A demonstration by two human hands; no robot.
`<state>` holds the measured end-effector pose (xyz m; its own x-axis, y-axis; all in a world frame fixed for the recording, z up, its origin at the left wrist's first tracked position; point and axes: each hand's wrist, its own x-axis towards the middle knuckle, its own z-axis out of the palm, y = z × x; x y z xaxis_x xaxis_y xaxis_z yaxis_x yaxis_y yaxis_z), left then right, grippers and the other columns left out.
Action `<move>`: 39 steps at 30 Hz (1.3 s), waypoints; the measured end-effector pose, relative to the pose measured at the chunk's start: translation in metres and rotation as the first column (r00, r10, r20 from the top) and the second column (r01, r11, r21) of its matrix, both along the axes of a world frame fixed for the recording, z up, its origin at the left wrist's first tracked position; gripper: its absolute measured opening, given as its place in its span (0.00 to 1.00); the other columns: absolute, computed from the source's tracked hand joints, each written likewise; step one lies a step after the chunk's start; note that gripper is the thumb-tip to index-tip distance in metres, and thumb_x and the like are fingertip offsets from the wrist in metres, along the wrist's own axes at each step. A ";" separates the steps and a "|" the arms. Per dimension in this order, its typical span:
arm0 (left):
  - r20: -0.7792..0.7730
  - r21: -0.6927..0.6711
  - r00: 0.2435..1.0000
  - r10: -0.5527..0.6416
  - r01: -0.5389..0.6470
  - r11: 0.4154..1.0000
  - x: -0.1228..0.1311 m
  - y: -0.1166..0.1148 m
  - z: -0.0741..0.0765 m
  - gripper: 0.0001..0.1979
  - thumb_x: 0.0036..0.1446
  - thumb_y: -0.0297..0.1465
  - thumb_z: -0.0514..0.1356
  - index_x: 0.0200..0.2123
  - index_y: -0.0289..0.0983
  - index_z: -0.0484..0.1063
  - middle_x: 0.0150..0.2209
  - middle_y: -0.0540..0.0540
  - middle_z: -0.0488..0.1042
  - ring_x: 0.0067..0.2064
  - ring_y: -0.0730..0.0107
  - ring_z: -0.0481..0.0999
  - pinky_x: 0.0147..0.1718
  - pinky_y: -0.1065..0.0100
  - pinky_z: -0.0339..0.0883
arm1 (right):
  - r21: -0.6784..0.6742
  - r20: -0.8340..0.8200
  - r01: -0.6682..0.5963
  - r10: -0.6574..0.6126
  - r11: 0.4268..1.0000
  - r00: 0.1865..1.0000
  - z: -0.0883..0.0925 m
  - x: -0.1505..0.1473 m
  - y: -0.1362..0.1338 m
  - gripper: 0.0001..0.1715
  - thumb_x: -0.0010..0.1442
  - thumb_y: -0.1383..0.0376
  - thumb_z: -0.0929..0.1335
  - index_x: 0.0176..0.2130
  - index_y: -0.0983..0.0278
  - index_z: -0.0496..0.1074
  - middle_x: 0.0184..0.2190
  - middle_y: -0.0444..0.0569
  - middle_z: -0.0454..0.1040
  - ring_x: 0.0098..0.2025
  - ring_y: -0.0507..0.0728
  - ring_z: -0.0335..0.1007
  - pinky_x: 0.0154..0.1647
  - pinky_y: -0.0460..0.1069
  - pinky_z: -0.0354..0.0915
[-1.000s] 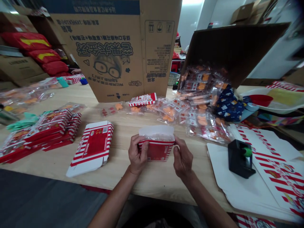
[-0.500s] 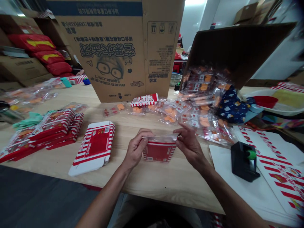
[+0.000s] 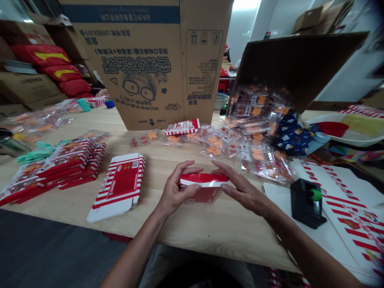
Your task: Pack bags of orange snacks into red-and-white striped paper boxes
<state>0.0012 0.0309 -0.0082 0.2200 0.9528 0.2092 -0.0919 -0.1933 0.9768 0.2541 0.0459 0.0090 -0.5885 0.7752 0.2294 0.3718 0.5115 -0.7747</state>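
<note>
A red and white striped box [image 3: 204,195] stands on end on the table in front of me. Its red and white top flap is bent over the upper end. My left hand [image 3: 176,189] grips the left side, thumb along the near edge and fingers behind. On the right, my right hand [image 3: 240,186] holds the other end of the flap between thumb and fingers. To the left lies another striped box [image 3: 123,180] with its white end flap sticking out. Several filled boxes [image 3: 66,162] are stacked farther left.
A tape dispenser [image 3: 307,204] sits on flat printed cartons [image 3: 345,200] at the right. Clear packets with orange pieces [image 3: 255,148] pile up at the back right, before an open carton [image 3: 297,72]. A big cardboard box [image 3: 144,72] stands at the back. Green gloves [image 3: 36,153] lie left.
The red flap now covers the upper end of the box, where a pale clear edge showed between my hands before. My right hand's fingers have come down onto the box.
</note>
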 end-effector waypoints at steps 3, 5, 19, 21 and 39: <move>-0.062 -0.102 0.985 -0.162 0.155 0.983 -0.009 0.002 0.012 0.33 0.52 0.40 0.71 0.58 0.39 0.67 0.53 0.39 0.78 0.45 0.59 0.80 0.35 0.70 0.70 | -0.221 0.019 -0.134 0.142 0.966 0.990 0.021 0.001 0.004 0.34 0.66 0.51 0.67 0.67 0.54 0.62 0.61 0.52 0.70 0.62 0.65 0.66 0.62 0.60 0.62; -0.081 -0.085 0.981 -0.174 0.167 0.982 -0.012 0.003 0.013 0.31 0.50 0.41 0.72 0.56 0.38 0.70 0.50 0.41 0.79 0.44 0.60 0.79 0.35 0.70 0.69 | -0.251 0.029 -0.168 0.181 0.953 0.983 0.029 0.001 0.008 0.29 0.64 0.50 0.70 0.60 0.57 0.70 0.55 0.51 0.73 0.57 0.64 0.69 0.58 0.58 0.63; 0.022 0.095 0.990 -0.141 0.139 0.986 -0.009 0.006 -0.013 0.35 0.49 0.36 0.75 0.60 0.42 0.69 0.52 0.42 0.78 0.51 0.61 0.77 0.48 0.68 0.69 | -0.164 0.044 -0.182 0.191 0.970 0.981 0.026 -0.006 0.014 0.22 0.65 0.50 0.69 0.53 0.59 0.71 0.47 0.49 0.74 0.47 0.59 0.69 0.48 0.52 0.64; 0.010 0.072 0.985 -0.172 0.171 0.983 -0.007 0.004 -0.012 0.30 0.55 0.36 0.71 0.60 0.41 0.68 0.52 0.40 0.78 0.51 0.61 0.78 0.47 0.67 0.70 | -0.144 0.026 -0.196 0.201 0.970 0.979 0.024 -0.004 0.017 0.19 0.64 0.52 0.69 0.51 0.59 0.73 0.47 0.49 0.74 0.47 0.59 0.70 0.49 0.53 0.64; 0.008 0.057 0.978 0.209 -0.209 0.976 0.021 0.020 -0.002 0.16 0.58 0.40 0.67 0.44 0.35 0.77 0.34 0.49 0.77 0.33 0.72 0.72 0.33 0.73 0.65 | 0.308 0.244 -0.066 -0.012 0.949 0.970 0.024 -0.020 0.037 0.24 0.72 0.66 0.60 0.64 0.58 0.67 0.44 0.49 0.81 0.40 0.55 0.76 0.41 0.49 0.68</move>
